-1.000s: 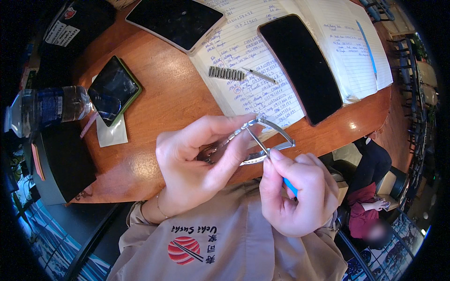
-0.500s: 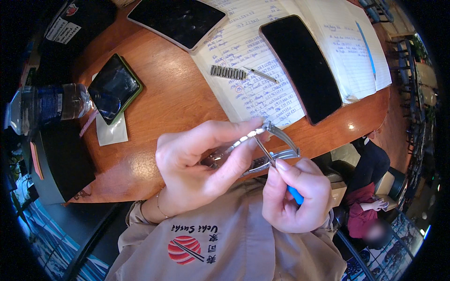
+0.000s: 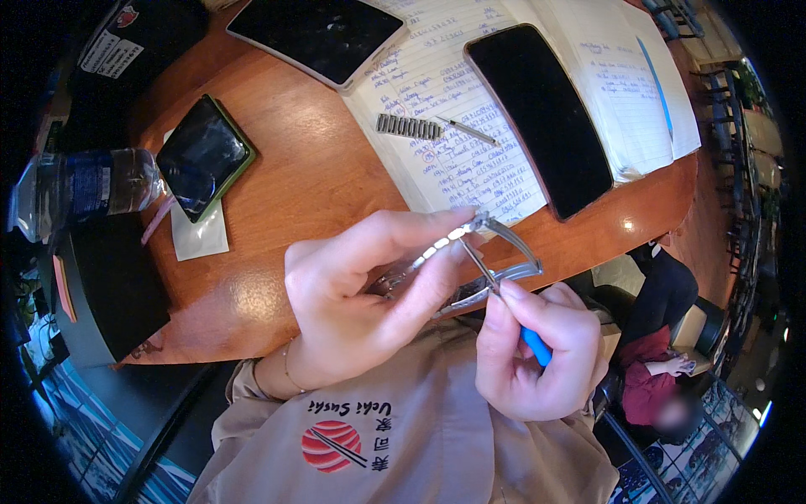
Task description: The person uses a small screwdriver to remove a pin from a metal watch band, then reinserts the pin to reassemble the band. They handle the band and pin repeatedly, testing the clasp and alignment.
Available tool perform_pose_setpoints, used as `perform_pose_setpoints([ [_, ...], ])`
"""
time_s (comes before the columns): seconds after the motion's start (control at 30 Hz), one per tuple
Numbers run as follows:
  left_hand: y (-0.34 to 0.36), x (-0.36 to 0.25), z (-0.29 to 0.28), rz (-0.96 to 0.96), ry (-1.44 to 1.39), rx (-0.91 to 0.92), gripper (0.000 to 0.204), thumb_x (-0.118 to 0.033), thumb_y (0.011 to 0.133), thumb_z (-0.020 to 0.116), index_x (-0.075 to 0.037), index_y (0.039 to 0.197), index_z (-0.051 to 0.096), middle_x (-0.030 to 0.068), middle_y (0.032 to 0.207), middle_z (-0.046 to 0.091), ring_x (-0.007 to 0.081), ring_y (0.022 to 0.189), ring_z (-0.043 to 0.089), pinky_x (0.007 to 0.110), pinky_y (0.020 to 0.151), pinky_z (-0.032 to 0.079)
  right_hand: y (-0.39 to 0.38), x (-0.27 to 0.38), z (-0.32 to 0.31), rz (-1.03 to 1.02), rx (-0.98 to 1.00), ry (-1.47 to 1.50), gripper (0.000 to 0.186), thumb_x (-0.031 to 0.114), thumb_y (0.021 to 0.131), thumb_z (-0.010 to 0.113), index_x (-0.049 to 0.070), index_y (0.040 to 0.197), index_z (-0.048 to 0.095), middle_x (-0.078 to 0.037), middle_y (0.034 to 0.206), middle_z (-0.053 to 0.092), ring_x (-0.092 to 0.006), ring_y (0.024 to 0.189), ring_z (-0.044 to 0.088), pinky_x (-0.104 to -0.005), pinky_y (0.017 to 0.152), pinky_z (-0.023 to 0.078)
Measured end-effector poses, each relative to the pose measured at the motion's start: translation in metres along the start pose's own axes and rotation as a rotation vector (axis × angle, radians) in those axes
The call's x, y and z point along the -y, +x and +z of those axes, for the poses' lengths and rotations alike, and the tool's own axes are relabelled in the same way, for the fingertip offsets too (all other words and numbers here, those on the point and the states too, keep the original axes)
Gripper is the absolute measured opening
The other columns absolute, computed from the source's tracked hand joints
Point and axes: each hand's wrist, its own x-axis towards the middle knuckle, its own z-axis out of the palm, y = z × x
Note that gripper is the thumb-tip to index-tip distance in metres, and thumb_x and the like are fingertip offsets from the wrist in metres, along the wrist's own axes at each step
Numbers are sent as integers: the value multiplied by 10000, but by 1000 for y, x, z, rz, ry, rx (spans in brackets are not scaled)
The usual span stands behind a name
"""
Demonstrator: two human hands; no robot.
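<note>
My left hand (image 3: 361, 294) pinches a metal watch bracelet (image 3: 442, 244) above the table's front edge. An opened metal clasp (image 3: 525, 270) juts out from its far end, and part of the bracelet is hidden by my fingers. My right hand (image 3: 546, 353) is closed on a small screwdriver (image 3: 536, 346) with a blue handle. Its thin metal shaft slants up and left to the bracelet's inner side, beside my left fingertips; I cannot tell exactly where the tip meets it. On the notebook lie a short row of metal links (image 3: 409, 126) and a slim metal rod (image 3: 472, 132).
An open handwritten notebook (image 3: 403, 172) covers the table's far part. On it rest a large black phone (image 3: 541, 122) and a blue pen (image 3: 655, 84). A tablet (image 3: 317, 40), a green-cased phone (image 3: 204, 157) and a water bottle (image 3: 84, 193) stand left. A person (image 3: 651, 374) sits at right.
Both hands have shifted slightly to the right, the right hand a little more. The bracelet and screwdriver moved with them. Everything on the table stays in place.
</note>
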Motion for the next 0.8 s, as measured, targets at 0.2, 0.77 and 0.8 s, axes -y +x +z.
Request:
perform_pose_setpoints([
  [0.2,0,-6,0,-171,-196,30,189,8,812,620,64,992,622,111,808,678,86,721,637,185,626,494,9,16,-4,102,4,-93,122,-6,766,660,-36,849,577,-56,587,527,-66,410,432,-177,382,306],
  [0.77,-1,2,-1,-301,-381,124,159,0,842,592,83,978,602,134,875,667,128,785,645,212,693,514,1,26,1,256,6,-90,106,5,792,652,-28,849,569,-14,549,509,-8,403,344,-153,379,228],
  [0.8,-1,1,-1,-292,-386,124,160,0,843,590,83,979,601,134,876,666,129,789,644,215,697,515,0,27,0,279,16,-73,103,7,796,649,-27,851,568,-15,555,515,-5,405,343,-151,380,229],
])
